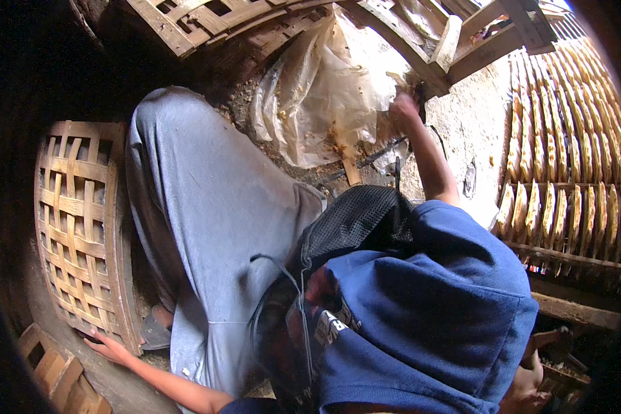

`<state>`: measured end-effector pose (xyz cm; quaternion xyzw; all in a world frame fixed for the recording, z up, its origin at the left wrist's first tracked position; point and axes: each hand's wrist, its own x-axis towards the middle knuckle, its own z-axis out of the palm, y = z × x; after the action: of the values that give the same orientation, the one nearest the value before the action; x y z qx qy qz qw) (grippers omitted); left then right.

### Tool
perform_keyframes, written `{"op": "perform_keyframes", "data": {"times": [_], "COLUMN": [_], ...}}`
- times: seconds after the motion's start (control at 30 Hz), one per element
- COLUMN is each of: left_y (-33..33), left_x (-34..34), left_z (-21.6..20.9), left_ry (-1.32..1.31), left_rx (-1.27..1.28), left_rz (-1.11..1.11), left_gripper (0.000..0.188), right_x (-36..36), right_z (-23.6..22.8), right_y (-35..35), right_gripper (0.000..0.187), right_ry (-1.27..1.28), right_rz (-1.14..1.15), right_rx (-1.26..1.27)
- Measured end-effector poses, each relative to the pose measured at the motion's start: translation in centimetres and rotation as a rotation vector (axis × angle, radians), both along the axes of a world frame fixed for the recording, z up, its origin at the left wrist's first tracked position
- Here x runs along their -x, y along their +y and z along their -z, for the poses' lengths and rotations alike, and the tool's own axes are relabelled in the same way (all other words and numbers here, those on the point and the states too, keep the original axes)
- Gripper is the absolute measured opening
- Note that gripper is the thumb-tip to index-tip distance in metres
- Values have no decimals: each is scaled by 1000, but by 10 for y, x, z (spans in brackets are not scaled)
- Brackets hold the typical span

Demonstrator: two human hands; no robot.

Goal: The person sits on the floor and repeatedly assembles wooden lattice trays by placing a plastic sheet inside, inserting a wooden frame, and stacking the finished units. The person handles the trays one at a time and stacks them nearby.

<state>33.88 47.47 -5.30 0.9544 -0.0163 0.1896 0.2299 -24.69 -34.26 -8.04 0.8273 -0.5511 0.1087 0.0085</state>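
My left hand (109, 347) reaches down at the lower left, fingers stretched out and apart, beside the lower edge of a woven bamboo panel (76, 228) in a wooden frame. Whether the fingertips touch the panel, I cannot tell. My right hand (403, 108) is stretched forward at the upper middle, beside a crumpled clear plastic sheet (310, 90) and close under a wooden frame (410, 52). It looks closed, but blur and glare hide what is in its fingers.
Upright rows of thin pale pieces (562, 131) stand on racks to the right. Another slatted wooden piece (58, 369) lies at the lower left, and a woven panel (200, 21) is overhead at the top. My legs in grey trousers (207, 207) take up the middle left.
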Motion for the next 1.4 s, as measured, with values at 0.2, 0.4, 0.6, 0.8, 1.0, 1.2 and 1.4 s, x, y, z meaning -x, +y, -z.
{"op": "perform_keyframes", "data": {"times": [0.2,0.4,0.6,0.8,1.0,1.2,1.4], "left_y": [-24,-30,-44,-41,-47,-69,-90], "left_x": [0,-1,3,-2,-4,2,10], "left_z": [-4,-12,-20,-26,-27,-41,-62], "left_ry": [45,-89,-159,-157,-186,-261,-368], "left_rx": [-84,30,11,76,154,275,329], "left_rz": [-2,78,122,143,174,225,305], "left_gripper": [81,73,68,65,62,54,45], "right_x": [38,29,28,-15,-60,-98,-153], "right_z": [-26,-136,-255,-322,-354,-384,-405], "right_y": [18,-21,-73,-74,-61,-43,-17], "right_gripper": [30,25,22,22,22,22,22], "right_ry": [119,-404,-323,-345,-370,-426,-461], "right_rz": [63,121,-18,-140,-229,-310,-464], "right_rx": [227,589,847,804,764,714,628]}}
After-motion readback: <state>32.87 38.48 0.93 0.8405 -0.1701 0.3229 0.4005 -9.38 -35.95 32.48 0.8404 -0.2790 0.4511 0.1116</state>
